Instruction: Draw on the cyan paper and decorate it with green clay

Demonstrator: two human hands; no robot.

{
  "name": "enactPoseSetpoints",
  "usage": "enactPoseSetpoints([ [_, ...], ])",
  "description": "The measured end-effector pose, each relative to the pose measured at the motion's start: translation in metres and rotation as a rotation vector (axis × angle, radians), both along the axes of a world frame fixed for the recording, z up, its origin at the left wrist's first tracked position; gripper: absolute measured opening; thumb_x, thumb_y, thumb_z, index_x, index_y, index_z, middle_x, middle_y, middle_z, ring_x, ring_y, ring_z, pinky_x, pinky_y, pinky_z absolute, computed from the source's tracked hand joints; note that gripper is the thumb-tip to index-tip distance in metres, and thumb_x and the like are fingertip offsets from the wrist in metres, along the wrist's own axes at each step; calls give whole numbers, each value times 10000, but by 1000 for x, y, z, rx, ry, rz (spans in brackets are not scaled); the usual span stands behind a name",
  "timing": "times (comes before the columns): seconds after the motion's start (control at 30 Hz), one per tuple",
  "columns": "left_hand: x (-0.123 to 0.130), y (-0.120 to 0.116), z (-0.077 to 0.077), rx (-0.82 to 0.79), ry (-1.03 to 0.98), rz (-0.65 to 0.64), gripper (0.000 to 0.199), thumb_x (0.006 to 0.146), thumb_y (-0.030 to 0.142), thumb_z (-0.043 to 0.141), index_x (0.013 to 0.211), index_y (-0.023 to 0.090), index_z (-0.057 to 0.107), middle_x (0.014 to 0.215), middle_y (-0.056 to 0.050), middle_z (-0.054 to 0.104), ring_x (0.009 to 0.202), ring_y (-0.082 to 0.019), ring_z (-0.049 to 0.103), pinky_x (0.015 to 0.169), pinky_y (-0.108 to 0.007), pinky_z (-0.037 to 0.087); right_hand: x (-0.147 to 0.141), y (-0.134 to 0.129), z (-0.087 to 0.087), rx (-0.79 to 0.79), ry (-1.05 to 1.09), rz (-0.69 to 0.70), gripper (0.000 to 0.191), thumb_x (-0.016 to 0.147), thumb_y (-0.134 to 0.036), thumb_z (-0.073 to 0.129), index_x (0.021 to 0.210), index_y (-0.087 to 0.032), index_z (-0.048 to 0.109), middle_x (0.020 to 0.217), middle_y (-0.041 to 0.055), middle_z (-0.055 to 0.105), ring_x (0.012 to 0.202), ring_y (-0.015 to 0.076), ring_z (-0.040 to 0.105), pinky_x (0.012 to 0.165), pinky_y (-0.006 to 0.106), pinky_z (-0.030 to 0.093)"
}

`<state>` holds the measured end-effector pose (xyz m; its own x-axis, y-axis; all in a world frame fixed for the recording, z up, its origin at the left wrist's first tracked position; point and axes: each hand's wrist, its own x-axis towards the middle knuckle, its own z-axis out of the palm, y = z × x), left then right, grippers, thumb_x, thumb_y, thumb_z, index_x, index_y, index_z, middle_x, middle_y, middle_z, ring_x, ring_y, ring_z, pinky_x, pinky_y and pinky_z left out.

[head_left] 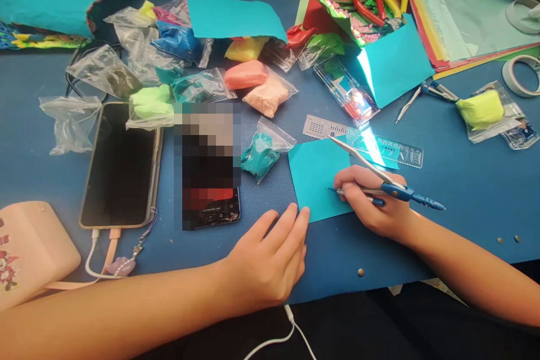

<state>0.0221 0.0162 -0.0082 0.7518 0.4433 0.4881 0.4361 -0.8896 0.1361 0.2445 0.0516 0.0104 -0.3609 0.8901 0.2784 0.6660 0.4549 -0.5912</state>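
My right hand (375, 202) grips a drawing compass (396, 192) by one leg, holding it like a pen. That leg's tip is at the surface of a turquoise paper square (318, 171), while the other silver leg points away, spread above the paper. The blue handle sticks out to the right. At the paper's lower left edge, my left hand (270, 256) lies with its fingers stretched out, the fingertips by the corner. A clear stencil ruler (400, 152) lies just beyond the paper, and a bag of teal clay (259, 154) sits to its left.
Left of the paper lie a dark phone (120, 174) on cables, a partly blurred phone (219, 216) and a pink case (37, 247). Bagged clay (185, 39) is heaped behind. Scissors (371, 0), paper sheets (455, 17), tape (521, 76) and yellow clay (481, 109) are at right.
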Motion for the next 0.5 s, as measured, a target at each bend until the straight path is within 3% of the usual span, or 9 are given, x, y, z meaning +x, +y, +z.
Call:
enactPoseSetpoints([
  [0.27, -4, -4, 0, -33, -131, -93, 197, 863, 83, 559, 715, 92, 689, 961, -146, 767, 963, -287, 702, 757, -383, 508, -1, 1, 1, -4, 3, 9, 217, 893, -86, 421, 763, -180, 566, 567, -32, 596, 462, 76, 567, 481, 174, 454],
  [0.5, -3, -4, 1, -32, -89, -65, 179, 853, 79, 558, 748, 99, 702, 1023, -138, 761, 1003, -279, 693, 782, -376, 520, 1, 1, 2, -49, 28, -29, 224, 887, -93, 420, 749, -192, 566, 549, -36, 580, 445, 83, 550, 455, 186, 444],
])
